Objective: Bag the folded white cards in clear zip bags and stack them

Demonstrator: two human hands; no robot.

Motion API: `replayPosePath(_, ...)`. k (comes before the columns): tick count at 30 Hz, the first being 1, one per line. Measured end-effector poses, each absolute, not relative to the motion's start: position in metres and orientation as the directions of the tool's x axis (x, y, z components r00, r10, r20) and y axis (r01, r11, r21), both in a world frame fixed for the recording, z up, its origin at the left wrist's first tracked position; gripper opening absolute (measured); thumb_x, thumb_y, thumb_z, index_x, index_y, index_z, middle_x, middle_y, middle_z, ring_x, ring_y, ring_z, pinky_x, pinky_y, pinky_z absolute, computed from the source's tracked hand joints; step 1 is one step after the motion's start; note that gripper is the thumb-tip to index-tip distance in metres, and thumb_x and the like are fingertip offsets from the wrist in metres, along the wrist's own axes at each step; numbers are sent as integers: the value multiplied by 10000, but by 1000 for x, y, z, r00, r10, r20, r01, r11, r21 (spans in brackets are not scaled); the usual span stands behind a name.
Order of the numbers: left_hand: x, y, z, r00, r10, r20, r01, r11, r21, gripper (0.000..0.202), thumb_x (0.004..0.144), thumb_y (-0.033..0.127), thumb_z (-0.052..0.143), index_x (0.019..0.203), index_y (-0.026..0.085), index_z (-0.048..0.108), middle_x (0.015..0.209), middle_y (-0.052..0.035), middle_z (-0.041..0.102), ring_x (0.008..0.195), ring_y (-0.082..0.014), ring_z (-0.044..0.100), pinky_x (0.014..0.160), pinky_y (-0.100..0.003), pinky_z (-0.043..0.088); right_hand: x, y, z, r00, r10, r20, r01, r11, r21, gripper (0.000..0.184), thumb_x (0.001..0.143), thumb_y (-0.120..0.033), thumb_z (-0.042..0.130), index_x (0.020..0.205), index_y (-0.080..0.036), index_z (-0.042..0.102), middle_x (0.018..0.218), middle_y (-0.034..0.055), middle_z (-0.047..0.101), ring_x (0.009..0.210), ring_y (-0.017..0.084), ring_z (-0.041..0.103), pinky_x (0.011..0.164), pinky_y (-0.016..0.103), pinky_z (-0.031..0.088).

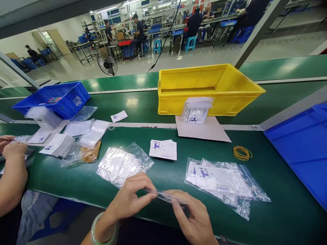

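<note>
Close to the table's front edge, a thin clear plastic bag point(168, 197) is stretched between my hands, seen nearly edge-on; whether a card is inside I cannot tell. My left hand point(134, 195) pinches its left end between thumb and fingertips. Its right end is gripped by my right hand point(191, 214), thumb underneath. Beyond my left hand lies a pile of clear bags point(122, 165). A stack of white printed cards point(163, 149) sits straight ahead. To the right, several bags with cards inside point(222, 180) overlap in a pile.
A yellow bin point(204, 102) stands behind bundled bagged cards point(196, 110) on a cardboard sheet point(201, 129). Rubber bands point(242, 153) lie at right, near a blue bin point(301, 146). At left are another blue bin point(74, 98), card stacks point(57, 144) and a co-worker's hands point(14, 149).
</note>
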State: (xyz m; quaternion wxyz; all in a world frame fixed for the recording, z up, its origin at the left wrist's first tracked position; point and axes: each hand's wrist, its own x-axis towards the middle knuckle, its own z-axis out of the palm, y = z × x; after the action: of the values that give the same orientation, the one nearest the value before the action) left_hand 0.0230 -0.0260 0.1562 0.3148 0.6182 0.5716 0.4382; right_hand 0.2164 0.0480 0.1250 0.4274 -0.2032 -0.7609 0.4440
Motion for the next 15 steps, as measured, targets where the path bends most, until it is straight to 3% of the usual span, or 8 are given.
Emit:
replayPosePath(9,29,-21,163,147,953,265,432,-303,849,190,896,143,547,730,171,634,654,-29,629,628,-135,552,610,-245,428,220,51,132,-646,607,463,-128,512,-849,226,865,-99,498,867,-189,705,756,54,768,665,162,732,653,226,554)
replayPosePath(15,30,-11,159,244,951,188,468,-285,836,132,922,136,554,846,190,648,728,-20,657,660,-123,607,592,-203,438,225,56,130,-695,624,357,-36,466,-884,182,845,-153,512,789,-164,685,722,77,748,620,172,698,621,249,508)
